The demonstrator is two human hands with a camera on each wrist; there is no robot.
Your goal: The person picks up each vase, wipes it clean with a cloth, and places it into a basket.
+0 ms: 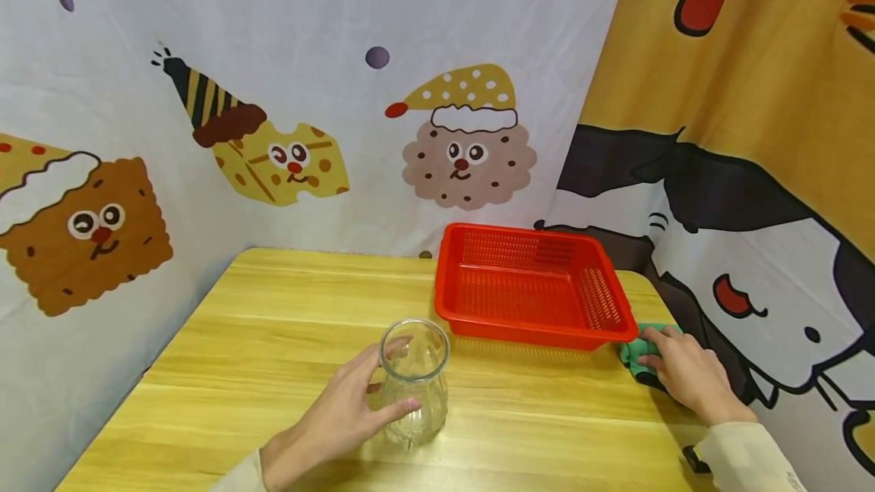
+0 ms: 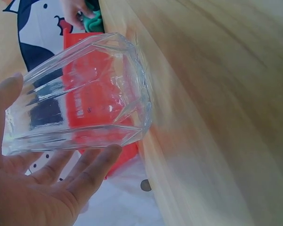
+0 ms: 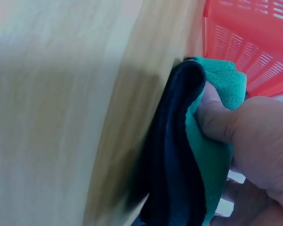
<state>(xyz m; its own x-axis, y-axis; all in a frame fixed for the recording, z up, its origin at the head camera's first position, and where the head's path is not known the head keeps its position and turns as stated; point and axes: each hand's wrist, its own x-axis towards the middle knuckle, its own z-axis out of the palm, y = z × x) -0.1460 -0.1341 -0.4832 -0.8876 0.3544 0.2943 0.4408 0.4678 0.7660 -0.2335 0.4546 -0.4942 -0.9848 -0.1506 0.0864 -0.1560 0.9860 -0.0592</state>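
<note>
A clear glass vase (image 1: 417,408) with a wide round rim stands on the table in front of me. My left hand (image 1: 342,408) holds it from the left, thumb across the near side and fingers round the far side. In the left wrist view the ribbed wall of the vase (image 2: 84,94) lies between thumb and fingers (image 2: 92,176). At the table's right edge my right hand (image 1: 690,370) grips a folded green cloth (image 1: 639,351). The right wrist view shows the cloth's dark underside (image 3: 174,155), with the thumb pressed into its green face.
A red plastic basket (image 1: 533,336) with perforated walls sits at the back right, its near right corner close to the cloth. The wooden table (image 1: 273,340) is bordered by a cartoon-printed curtain (image 1: 307,36) behind and on both sides. A small black object (image 1: 696,460) lies by the right sleeve.
</note>
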